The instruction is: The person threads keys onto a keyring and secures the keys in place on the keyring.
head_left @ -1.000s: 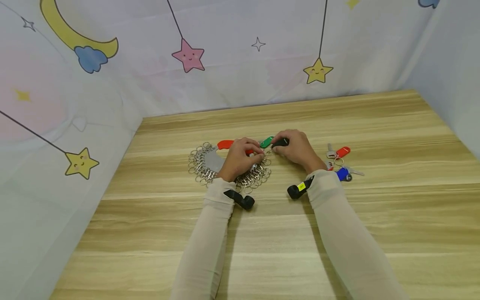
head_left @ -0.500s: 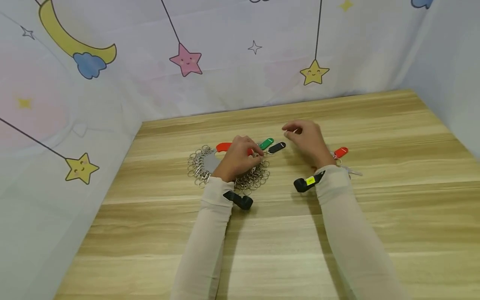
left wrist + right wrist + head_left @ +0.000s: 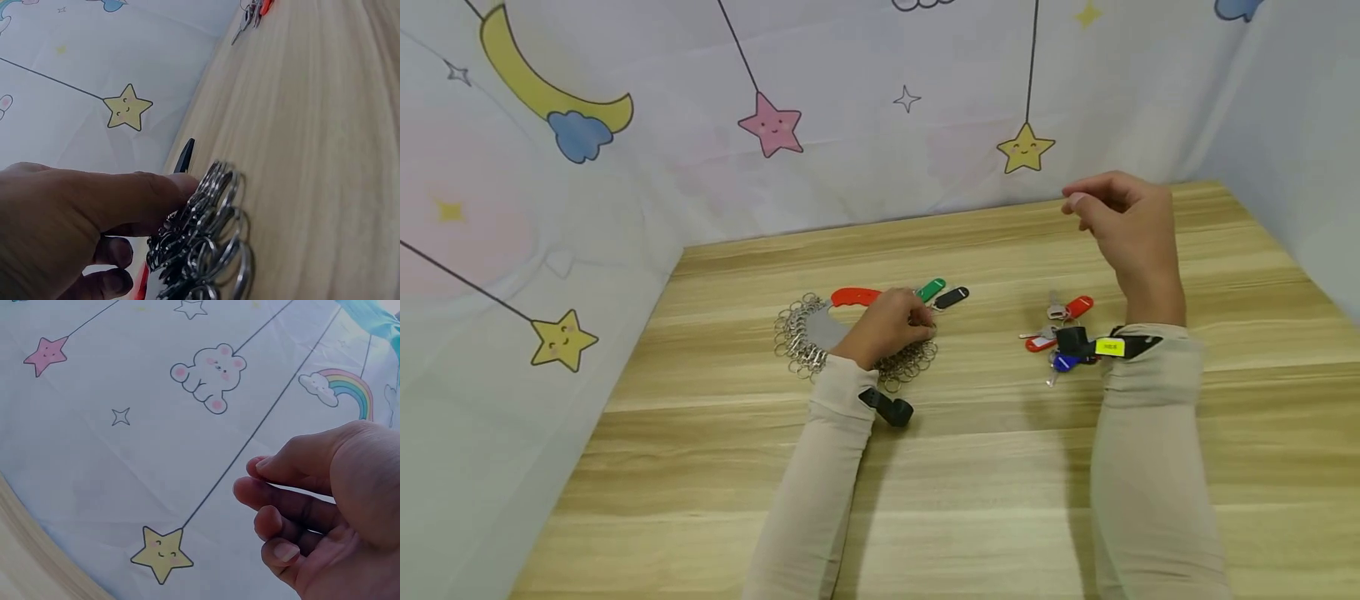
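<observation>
A grey crescent plate [image 3: 823,325] with a red handle [image 3: 856,297] lies on the table, its curved edge hung with many metal snap clips and rings [image 3: 805,358]. My left hand [image 3: 891,329] is over its right end; in the left wrist view a digit's tip touches the clustered rings [image 3: 215,231]. A green key tag [image 3: 930,289] and a black key tag [image 3: 952,297] lie just beyond those fingers. Raised over the table's right side is my right hand [image 3: 1131,225], fingers loosely bent, holding nothing.
Below the right hand lie keys with a red tag [image 3: 1079,307], another red tag [image 3: 1040,342] and a blue tag [image 3: 1064,362], partly hidden by the wrist camera [image 3: 1072,341]. A patterned cloth [image 3: 850,167] hangs behind the wooden table [image 3: 970,500].
My right hand has let go of the black key tag, then risen and moved right, uncovering the loose keys. The left hand has shifted slightly toward the near right along the rings.
</observation>
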`<state>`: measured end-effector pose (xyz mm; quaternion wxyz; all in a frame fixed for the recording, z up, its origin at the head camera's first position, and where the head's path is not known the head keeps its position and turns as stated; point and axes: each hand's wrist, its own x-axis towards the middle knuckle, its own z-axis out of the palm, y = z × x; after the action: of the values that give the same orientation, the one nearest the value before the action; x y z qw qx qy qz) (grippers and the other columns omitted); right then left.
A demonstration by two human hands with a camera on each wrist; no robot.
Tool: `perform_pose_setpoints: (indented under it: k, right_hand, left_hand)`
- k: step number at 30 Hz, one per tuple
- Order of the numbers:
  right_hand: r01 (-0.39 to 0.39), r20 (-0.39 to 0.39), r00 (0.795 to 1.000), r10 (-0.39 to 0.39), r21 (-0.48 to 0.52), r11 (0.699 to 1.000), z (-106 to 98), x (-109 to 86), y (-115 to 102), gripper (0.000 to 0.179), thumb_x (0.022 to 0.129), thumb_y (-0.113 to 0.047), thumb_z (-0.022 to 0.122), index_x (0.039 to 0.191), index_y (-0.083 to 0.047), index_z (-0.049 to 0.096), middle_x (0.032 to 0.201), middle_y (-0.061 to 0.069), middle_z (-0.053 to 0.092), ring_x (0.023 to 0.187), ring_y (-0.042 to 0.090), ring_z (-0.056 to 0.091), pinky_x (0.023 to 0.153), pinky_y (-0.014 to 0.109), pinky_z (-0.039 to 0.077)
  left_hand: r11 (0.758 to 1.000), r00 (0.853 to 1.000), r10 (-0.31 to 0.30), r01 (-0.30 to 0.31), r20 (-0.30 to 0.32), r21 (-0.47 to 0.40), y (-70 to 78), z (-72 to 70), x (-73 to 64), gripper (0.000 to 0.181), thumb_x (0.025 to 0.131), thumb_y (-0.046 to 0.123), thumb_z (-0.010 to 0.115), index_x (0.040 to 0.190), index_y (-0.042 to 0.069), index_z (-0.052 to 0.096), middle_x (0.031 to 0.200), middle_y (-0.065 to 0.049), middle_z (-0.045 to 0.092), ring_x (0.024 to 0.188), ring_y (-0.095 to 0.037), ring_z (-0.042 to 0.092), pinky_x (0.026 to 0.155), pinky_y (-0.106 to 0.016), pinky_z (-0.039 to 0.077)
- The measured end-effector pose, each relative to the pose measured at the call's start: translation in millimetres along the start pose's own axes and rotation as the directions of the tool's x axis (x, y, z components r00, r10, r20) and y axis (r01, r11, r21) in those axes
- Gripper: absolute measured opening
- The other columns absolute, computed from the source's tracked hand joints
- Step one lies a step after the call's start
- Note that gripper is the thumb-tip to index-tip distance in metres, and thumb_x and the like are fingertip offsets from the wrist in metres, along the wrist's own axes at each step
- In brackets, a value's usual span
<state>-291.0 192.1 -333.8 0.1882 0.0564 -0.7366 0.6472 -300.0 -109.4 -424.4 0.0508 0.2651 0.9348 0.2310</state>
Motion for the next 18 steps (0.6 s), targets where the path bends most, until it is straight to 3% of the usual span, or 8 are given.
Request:
perform_pose_setpoints:
  k: [6, 10, 18]
  right_hand:
    - [0.01, -0.014, 1.0, -0.011, -0.017, 1.0, -7.9, -2.9, -8.9, 0.017, 0.096, -0.007, 0.068, 0.107, 0.004, 0.074, 0.091, 0.003, 0.071, 0.075, 0.018, 0.054, 0.068, 0.025, 0.044]
    - [-0.002, -0.006, 1.0, 0.002, -0.026, 1.0, -10.6, -3.6, -11.0, 0.018, 0.097, -0.008, 0.067, 0.108, 0.005, 0.074, 0.092, 0.005, 0.071, 0.075, 0.018, 0.054, 0.067, 0.023, 0.044]
    - [-0.047, 0.03, 0.998, 0.049, -0.067, 0.997, -18.3, -5.7, -7.5, 0.019, 0.098, -0.011, 0.066, 0.109, 0.001, 0.075, 0.094, 0.007, 0.071, 0.077, 0.019, 0.054, 0.065, 0.022, 0.045]
  left_hand:
    - [0.995, 1.0, 0.011, -0.011, -0.009, 0.099, 6.2, -0.6, -0.3, 0.011, 0.093, 0.013, 0.074, 0.085, 0.013, 0.081, 0.087, 0.004, 0.066, 0.083, -0.011, 0.057, 0.073, -0.025, 0.048]
    - [0.987, 0.999, 0.035, -0.033, -0.006, 0.157, 11.1, 0.8, 0.6, 0.018, 0.088, 0.005, 0.071, 0.072, 0.011, 0.075, 0.082, 0.0, 0.059, 0.077, -0.014, 0.052, 0.067, -0.026, 0.044]
    - [0.983, 0.998, 0.064, -0.063, 0.0, 0.171, 13.4, 1.0, 0.3, 0.018, 0.08, 0.001, 0.07, 0.066, 0.012, 0.067, 0.078, -0.001, 0.055, 0.075, -0.017, 0.05, 0.066, -0.027, 0.042]
